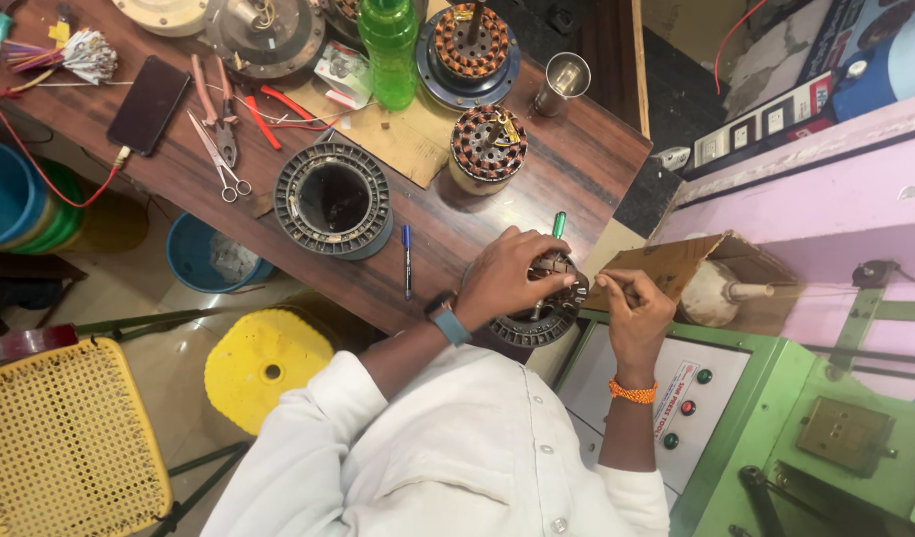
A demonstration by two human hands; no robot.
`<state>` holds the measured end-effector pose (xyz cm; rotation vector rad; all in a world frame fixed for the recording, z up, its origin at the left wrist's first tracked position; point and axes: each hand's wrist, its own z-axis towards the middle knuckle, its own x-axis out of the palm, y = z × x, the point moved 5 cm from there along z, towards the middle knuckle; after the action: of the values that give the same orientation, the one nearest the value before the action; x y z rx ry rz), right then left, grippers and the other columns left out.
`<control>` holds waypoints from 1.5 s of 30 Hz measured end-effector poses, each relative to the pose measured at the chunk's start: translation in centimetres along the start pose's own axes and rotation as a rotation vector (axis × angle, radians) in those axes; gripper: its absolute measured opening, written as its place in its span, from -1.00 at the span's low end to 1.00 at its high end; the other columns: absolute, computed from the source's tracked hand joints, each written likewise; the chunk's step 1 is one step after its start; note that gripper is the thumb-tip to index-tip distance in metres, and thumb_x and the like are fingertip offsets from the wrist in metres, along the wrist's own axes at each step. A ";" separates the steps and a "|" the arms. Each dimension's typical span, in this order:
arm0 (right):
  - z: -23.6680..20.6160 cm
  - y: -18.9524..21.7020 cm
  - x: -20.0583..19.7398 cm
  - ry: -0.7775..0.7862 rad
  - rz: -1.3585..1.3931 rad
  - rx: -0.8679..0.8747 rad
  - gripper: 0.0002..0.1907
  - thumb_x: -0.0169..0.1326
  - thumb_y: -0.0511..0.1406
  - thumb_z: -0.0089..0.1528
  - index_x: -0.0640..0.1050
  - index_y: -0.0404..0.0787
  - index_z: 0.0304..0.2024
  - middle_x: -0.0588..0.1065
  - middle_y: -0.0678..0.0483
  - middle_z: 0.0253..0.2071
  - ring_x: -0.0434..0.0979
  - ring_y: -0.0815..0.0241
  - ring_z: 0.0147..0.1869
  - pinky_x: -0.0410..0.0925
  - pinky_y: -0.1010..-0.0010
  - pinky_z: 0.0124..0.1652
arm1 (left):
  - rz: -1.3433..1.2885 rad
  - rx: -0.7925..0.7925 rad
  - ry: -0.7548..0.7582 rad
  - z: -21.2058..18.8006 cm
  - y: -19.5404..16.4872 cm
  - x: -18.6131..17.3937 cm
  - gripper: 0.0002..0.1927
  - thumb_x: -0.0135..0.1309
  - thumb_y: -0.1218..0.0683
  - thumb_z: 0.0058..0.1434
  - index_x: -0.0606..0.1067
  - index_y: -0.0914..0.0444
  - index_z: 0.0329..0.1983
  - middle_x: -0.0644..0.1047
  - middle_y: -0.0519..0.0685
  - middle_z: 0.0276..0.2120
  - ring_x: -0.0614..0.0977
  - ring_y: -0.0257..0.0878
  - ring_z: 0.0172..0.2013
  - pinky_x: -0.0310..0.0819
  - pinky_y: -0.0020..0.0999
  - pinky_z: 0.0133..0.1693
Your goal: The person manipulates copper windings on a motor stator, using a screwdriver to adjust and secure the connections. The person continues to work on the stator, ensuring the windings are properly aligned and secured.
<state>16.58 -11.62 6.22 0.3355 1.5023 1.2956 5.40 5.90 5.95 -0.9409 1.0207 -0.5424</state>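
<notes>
Stator core [547,318] in left hand [507,278]

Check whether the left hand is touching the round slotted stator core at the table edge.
Touching. The head view shows the left hand spread over the top of the stator core, fingers pressed on its slotted ring with no gap visible.

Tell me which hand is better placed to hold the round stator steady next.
Left, probably. The left hand lies over the dark stator, fingers curled on it; the right hand pinches something thin beside it.
</notes>
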 end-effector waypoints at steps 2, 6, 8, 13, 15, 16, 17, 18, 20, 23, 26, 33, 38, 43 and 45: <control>0.0 -0.5 0.2 0.008 0.038 0.029 -0.90 0.23 -0.41 0.29 0.63 -0.37 -0.18 0.60 0.09 -0.31 0.52 0.46 -0.27 0.36 0.64 -0.27 | -0.008 -0.019 -0.153 -1.1 -0.7 0.2 -0.56 0.31 -0.13 0.08 0.57 0.15 -0.04 0.59 -0.06 -0.18 0.53 -0.07 -0.15 0.44 -0.19 -0.06; 0.5 -0.8 0.5 0.017 0.076 0.056 -0.90 0.23 -0.41 0.30 0.63 -0.37 -0.17 0.57 0.12 -0.33 0.46 0.48 -0.28 0.31 0.64 -0.29 | 0.044 0.038 -0.258 -1.5 -1.0 1.2 -0.65 0.35 -0.08 0.09 0.58 0.15 -0.13 0.56 -0.08 -0.22 0.50 -0.09 -0.16 0.42 -0.20 -0.09; 0.9 -0.7 0.7 0.036 0.058 0.067 -0.90 0.24 -0.42 0.30 0.64 -0.37 -0.18 0.56 0.13 -0.36 0.41 0.48 -0.32 0.27 0.63 -0.33 | 0.037 0.075 -0.241 -1.4 -0.5 1.6 -0.70 0.35 -0.06 0.10 0.60 0.13 -0.16 0.55 -0.10 -0.23 0.50 -0.10 -0.17 0.42 -0.22 -0.09; 1.3 -0.9 1.7 0.113 0.122 0.069 -0.92 0.22 -0.43 0.28 0.62 -0.37 -0.21 0.54 0.16 -0.36 0.43 0.53 -0.31 0.30 0.67 -0.33 | -0.012 0.296 -0.143 -0.4 0.8 1.8 -0.64 0.37 -0.04 0.00 0.58 0.12 -0.16 0.55 -0.15 -0.20 0.48 -0.13 -0.18 0.42 -0.23 -0.09; 1.0 -1.6 1.8 0.098 0.209 0.115 -0.93 0.22 -0.43 0.28 0.62 -0.36 -0.22 0.54 0.20 -0.36 0.41 0.56 -0.31 0.27 0.68 -0.33 | -0.047 0.387 -0.071 0.5 1.4 1.6 -0.65 0.36 -0.03 0.00 0.58 0.11 -0.16 0.56 -0.18 -0.17 0.47 -0.15 -0.17 0.43 -0.28 -0.08; 0.7 -2.0 1.8 0.089 0.252 0.138 -0.94 0.22 -0.44 0.28 0.62 -0.36 -0.22 0.54 0.21 -0.35 0.39 0.57 -0.31 0.26 0.69 -0.33 | -0.066 0.432 -0.035 1.1 1.7 1.4 -0.66 0.36 -0.02 0.01 0.58 0.10 -0.16 0.57 -0.20 -0.16 0.47 -0.16 -0.16 0.43 -0.30 -0.08; 0.3 -2.6 1.8 0.085 0.263 0.174 -0.95 0.22 -0.44 0.28 0.62 -0.35 -0.23 0.50 0.23 -0.39 0.32 0.57 -0.35 0.19 0.68 -0.37 | -0.072 0.463 -0.002 1.6 1.9 1.2 -0.65 0.36 -0.03 0.00 0.58 0.11 -0.16 0.57 -0.19 -0.16 0.45 -0.15 -0.16 0.41 -0.29 -0.06; -0.1 -3.1 1.9 0.077 0.274 0.208 -0.95 0.22 -0.44 0.28 0.62 -0.35 -0.24 0.46 0.25 -0.42 0.25 0.57 -0.39 0.12 0.66 -0.41 | -0.077 0.498 0.031 2.2 2.2 0.9 -0.64 0.36 -0.04 -0.01 0.58 0.12 -0.16 0.56 -0.18 -0.15 0.43 -0.14 -0.15 0.39 -0.28 -0.04; -0.7 -4.3 2.4 0.082 0.322 0.297 -0.96 0.21 -0.43 0.28 0.62 -0.33 -0.26 0.37 0.28 -0.48 0.16 0.56 -0.46 0.02 0.65 -0.47 | -0.093 0.563 0.101 3.3 2.4 0.5 -0.64 0.34 -0.06 0.00 0.57 0.13 -0.16 0.56 -0.17 -0.14 0.41 -0.12 -0.11 0.35 -0.26 0.02; -1.4 -5.8 4.2 0.108 0.460 0.423 -0.97 0.18 -0.42 0.27 0.61 -0.30 -0.27 0.30 0.32 -0.54 0.12 0.56 -0.52 -0.02 0.63 -0.52 | -0.137 0.613 0.228 4.3 2.2 0.1 -0.68 0.26 -0.11 0.09 0.57 0.13 -0.17 0.56 -0.17 -0.12 0.40 -0.12 -0.06 0.29 -0.24 0.09; -1.1 -6.3 5.5 0.104 0.605 0.444 -0.95 0.18 -0.40 0.28 0.59 -0.29 -0.28 0.34 0.32 -0.53 0.15 0.55 -0.53 0.00 0.62 -0.53 | -0.218 0.557 0.346 4.8 2.0 0.1 -0.67 0.14 -0.20 0.26 0.59 0.14 -0.20 0.56 -0.18 -0.16 0.37 -0.12 -0.07 0.27 -0.25 0.08; -1.5 -6.2 5.8 0.117 0.922 0.528 -0.92 0.17 -0.36 0.31 0.55 -0.24 -0.28 0.38 0.27 -0.54 0.16 0.50 -0.58 0.04 0.61 -0.56 | -0.326 0.438 0.411 6.2 2.3 1.5 -0.49 -0.14 -0.26 0.41 0.61 0.16 -0.35 0.55 -0.20 -0.32 0.36 -0.20 -0.15 0.31 -0.30 -0.01; -2.7 -6.1 6.4 0.158 1.140 0.673 -0.93 0.13 -0.33 0.33 0.53 -0.17 -0.26 0.34 0.30 -0.55 0.08 0.51 -0.61 0.01 0.63 -0.59 | -0.270 0.459 0.620 9.1 1.9 3.9 -0.38 -0.32 -0.18 0.53 0.60 0.18 -0.46 0.48 -0.12 -0.34 0.42 -0.18 -0.08 0.26 -0.18 0.13; -2.9 -5.3 6.7 0.125 1.290 0.706 -0.91 0.10 -0.28 0.36 0.53 -0.16 -0.21 0.31 0.31 -0.55 0.06 0.51 -0.62 0.02 0.65 -0.60 | -0.005 0.457 0.154 7.6 -1.0 2.3 -0.62 -0.02 -0.21 0.42 0.57 0.15 -0.18 0.51 -0.13 -0.08 0.46 -0.12 0.03 0.23 -0.08 0.23; -2.9 -4.8 7.0 0.113 1.374 0.679 -0.90 0.11 -0.29 0.39 0.51 -0.15 -0.23 0.30 0.30 -0.56 0.08 0.49 -0.61 0.04 0.64 -0.61 | 0.085 0.313 -0.041 4.3 -2.4 1.4 -0.52 0.15 -0.21 0.17 0.47 0.17 0.02 0.44 0.01 -0.05 0.42 -0.02 -0.01 0.25 -0.07 0.10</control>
<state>13.40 -9.59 -1.93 2.0151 1.7936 1.7187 9.95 5.31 8.24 -0.6262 0.9034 -0.5898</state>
